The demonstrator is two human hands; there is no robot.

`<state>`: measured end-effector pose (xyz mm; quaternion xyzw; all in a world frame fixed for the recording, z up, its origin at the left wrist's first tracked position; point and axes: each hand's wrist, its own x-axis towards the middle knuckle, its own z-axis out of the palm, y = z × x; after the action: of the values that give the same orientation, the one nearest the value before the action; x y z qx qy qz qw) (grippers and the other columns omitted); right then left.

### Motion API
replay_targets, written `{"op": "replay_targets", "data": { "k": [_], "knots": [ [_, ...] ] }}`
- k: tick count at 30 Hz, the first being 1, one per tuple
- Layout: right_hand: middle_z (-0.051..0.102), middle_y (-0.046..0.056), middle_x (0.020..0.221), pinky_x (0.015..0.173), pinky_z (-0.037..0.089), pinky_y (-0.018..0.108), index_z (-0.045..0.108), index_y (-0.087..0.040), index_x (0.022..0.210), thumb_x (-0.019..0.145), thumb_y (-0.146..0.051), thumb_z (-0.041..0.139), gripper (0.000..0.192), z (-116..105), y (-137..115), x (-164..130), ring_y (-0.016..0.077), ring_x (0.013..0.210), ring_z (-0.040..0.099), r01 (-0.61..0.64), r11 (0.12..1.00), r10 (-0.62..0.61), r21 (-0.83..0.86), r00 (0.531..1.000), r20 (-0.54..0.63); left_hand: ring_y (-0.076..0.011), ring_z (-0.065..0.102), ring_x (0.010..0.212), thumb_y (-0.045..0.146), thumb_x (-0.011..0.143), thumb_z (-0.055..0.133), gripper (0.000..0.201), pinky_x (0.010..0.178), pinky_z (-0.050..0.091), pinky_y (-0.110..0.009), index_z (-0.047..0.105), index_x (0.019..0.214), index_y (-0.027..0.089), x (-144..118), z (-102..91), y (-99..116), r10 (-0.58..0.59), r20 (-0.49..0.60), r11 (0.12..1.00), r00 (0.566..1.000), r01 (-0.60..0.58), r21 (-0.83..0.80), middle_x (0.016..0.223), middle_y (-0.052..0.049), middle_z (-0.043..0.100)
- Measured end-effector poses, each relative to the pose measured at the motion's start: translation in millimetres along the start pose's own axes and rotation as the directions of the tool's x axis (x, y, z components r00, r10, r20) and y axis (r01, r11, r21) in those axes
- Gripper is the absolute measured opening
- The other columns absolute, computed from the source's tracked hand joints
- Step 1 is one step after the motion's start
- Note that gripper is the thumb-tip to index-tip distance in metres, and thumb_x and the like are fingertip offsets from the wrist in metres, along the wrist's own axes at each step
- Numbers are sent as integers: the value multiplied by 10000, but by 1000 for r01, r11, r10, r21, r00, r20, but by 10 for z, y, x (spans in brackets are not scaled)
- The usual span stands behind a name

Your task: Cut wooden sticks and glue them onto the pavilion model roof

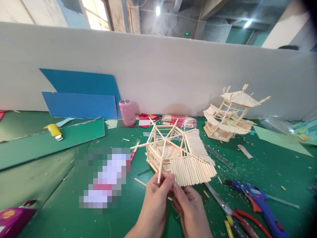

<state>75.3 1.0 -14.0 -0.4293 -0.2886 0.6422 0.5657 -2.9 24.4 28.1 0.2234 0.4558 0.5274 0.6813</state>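
Observation:
A small pavilion model (193,172) built from thin wooden sticks sits in front of me. Two of its sloping roof panels are covered with sticks side by side; bare rafters show on the other sides. My left hand (156,198) is closed at the near roof edge, its thumb and fingers pinching beside a rafter end. Against it, just under the panel's edge, my right hand (189,205) has its thumb and fingers pressed together. Whatever lies between the right fingertips is hidden.
A blue glue gun (260,198) and red-handled scissors (237,215) lie at right. Behind stand a second stick pavilion (237,115), a pink flask (127,113) and packaged sticks (179,121). A yellow cutter (53,131) rests on a green board (81,140) at left.

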Motion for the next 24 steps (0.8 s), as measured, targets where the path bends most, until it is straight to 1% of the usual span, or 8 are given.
{"op": "replay_targets", "data": {
  "k": [3,7,8,12,16,20,24],
  "knots": [
    [260,-93,447,448,155,243,548,-174,595,762,-408,635,300,-6,0,2,68,441,177,-1,1000,1,2,1000,6,-93,399,522,275,677,676,223,522,343,-203,509,575,169,-1,1,2,-2,-1,1000,1000,2,1,519,50,454],
    [271,-91,457,447,135,248,609,-175,700,764,-408,633,243,0,-20,-1,71,445,174,0,1000,0,0,1000,21,-94,404,516,278,688,669,226,516,340,-205,500,579,175,-16,3,-8,-7,17,1000,1000,7,-14,519,51,452],
    [270,-91,457,446,131,249,613,-175,700,764,-404,635,239,2,-25,-3,71,445,173,-1,1000,1,-1,1000,18,-94,403,516,278,689,668,223,516,340,-205,501,583,175,-20,1,-11,-5,19,1000,1000,5,-15,520,51,453],
    [259,-89,446,435,117,254,582,-172,605,759,-398,639,279,13,-37,-9,74,438,166,4,1000,-5,14,1000,12,-93,399,519,268,684,673,220,518,341,-204,504,582,172,-23,-12,-19,11,10,1000,1000,-11,2,524,50,453],
    [288,-87,452,436,153,243,606,-175,657,752,-410,644,257,26,-39,-3,73,444,178,-9,1000,9,13,1000,9,-93,400,523,263,691,666,213,523,341,-204,505,585,172,-17,-10,-15,11,12,1000,1000,-11,10,525,51,451],
    [294,-89,448,448,205,226,586,-172,604,743,-409,656,284,16,-23,2,62,438,195,-16,1000,16,21,1000,2,-91,406,522,269,698,664,218,526,344,-201,506,584,171,-16,-2,-17,4,25,1000,1000,-3,-9,523,50,456],
    [333,-82,433,432,207,209,630,-172,625,723,-402,679,256,-11,-2,-5,60,430,224,-2,998,2,56,1000,-12,-89,421,512,269,698,670,219,523,346,-198,516,580,168,-6,-19,-39,-7,41,999,999,9,-44,518,44,477]
  ]
}}
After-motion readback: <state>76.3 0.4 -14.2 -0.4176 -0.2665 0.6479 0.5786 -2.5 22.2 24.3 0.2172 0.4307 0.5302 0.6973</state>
